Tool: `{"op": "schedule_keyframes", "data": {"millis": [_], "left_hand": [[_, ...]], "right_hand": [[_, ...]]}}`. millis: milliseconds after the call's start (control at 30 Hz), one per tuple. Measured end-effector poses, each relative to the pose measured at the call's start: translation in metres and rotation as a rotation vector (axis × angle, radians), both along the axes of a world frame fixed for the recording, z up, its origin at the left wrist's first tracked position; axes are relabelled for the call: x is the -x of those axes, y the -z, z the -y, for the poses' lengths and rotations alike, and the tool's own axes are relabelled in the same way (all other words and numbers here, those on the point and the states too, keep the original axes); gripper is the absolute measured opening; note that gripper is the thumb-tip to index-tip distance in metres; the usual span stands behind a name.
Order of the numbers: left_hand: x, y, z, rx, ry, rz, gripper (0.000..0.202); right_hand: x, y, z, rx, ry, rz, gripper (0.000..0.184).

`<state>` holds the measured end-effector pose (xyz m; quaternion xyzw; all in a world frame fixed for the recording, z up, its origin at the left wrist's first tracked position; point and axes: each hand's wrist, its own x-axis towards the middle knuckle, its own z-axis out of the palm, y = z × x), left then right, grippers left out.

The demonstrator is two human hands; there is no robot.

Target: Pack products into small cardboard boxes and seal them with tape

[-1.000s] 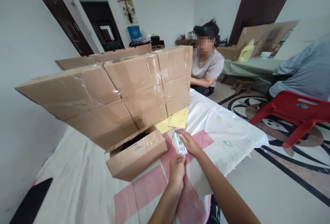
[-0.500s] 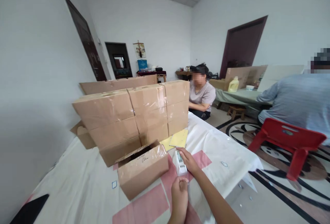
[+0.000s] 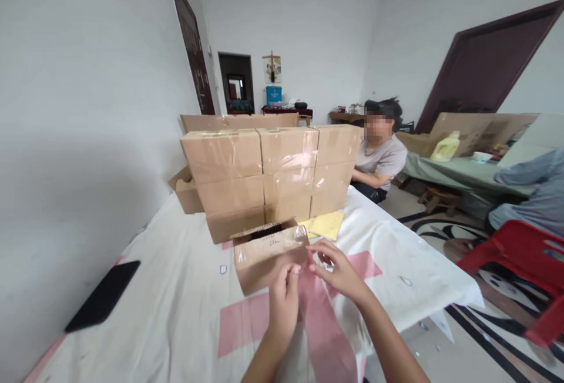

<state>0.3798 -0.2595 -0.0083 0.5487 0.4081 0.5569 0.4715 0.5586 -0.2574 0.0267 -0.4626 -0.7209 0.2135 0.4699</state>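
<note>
My left hand (image 3: 283, 298) is closed, thumb pressed to the fingers in a pinch; whatever it may hold is too small to make out. Just right of it, my right hand (image 3: 339, 271) has its thumb and curved fingers apart, with nothing visible between them. Both hands hover close together over the table, in front of the right end of a small cardboard box (image 3: 271, 256) with a gap along its top and handwriting on it. Yellow cards (image 3: 328, 225) lie behind my right hand. The white device seen earlier does not show now.
A wall of taped cardboard cartons (image 3: 286, 177) stands behind the small box. A black tablet-like slab (image 3: 103, 296) lies at the left on the white and pink tablecloth (image 3: 176, 312). One person (image 3: 381, 154) sits beyond the table; another sits right, by a red chair (image 3: 506, 259).
My view has turned left. My right hand has left the white device and come beside my left hand; its fingers are now curled. The white device is no longer visible.
</note>
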Motion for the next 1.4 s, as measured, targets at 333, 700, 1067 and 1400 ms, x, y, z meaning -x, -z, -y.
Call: {"op": "schedule_keyframes", "data": {"millis": [333,700,1067,1400], "left_hand": [[0.027,-0.014,0.002,-0.095,-0.059,-0.076,0.032],[0.089,-0.050,-0.066,-0.454,-0.369,-0.989,0.049],[0.099,-0.018,-0.078,-0.432,-0.092,-1.213,0.056],[0.101,-0.016,-0.079,-0.482,-0.131,-1.208,0.056]], "right_hand": [[0.049,-0.045,0.003,-0.021,-0.097,0.134,0.016],[0.047,-0.085,-0.017,-0.037,-0.075,0.210,0.022],[0.016,-0.041,-0.118,0.148,-0.104,0.313,0.027],[0.019,-0.014,-0.136,0.161,-0.102,0.364,0.017]]}}
